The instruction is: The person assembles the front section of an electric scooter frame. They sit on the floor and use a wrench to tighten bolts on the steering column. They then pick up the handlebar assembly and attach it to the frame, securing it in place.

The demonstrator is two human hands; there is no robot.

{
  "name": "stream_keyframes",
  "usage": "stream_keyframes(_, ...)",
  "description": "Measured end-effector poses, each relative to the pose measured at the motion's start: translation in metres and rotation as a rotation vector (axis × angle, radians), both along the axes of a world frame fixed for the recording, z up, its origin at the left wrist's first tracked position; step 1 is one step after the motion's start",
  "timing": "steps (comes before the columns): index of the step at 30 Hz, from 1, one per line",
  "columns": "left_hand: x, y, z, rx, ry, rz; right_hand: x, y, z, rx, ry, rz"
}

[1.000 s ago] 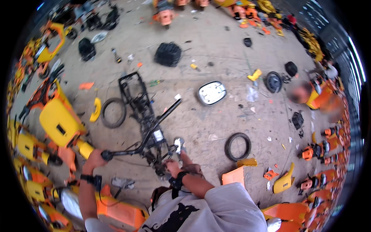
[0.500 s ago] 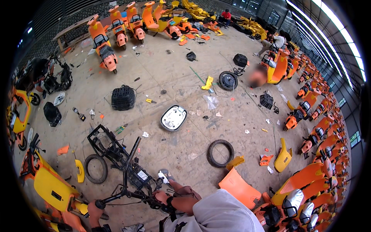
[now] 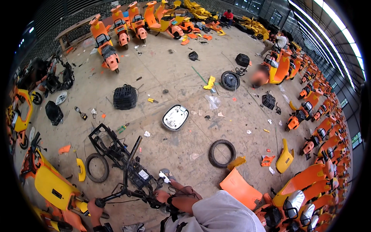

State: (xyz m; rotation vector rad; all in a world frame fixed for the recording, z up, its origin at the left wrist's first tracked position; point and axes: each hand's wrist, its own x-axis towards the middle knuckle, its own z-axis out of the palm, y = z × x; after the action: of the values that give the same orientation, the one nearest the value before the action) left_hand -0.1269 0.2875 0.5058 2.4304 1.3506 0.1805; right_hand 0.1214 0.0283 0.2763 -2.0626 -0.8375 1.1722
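We curl our left hand around the black handlebar; our right hand is at the near end of the frame on the floor, its grip unclear to us

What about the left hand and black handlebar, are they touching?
Touching: the head view shows the left hand on one end of the black handlebar, no gap.

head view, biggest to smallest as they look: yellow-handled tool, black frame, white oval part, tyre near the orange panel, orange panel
Black frame
Orange panel
White oval part and tyre: too alike to rank
Yellow-handled tool
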Motion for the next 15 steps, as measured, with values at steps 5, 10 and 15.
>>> stream_keyframes(5,0.002,-0.002,0.0,0.006,-0.023,0.014,0.002,0.0,0.022,-0.049,-0.358,0.207)
stream_keyframes(10,0.007,-0.004,0.006,0.0,-0.03,0.002,0.012,-0.002,0.025,-0.022,-0.518,0.427)
stream_keyframes(15,-0.009,-0.006,0.001,0.02,-0.055,-0.012,0.012,-0.004,0.013,-0.139,-0.594,0.598)
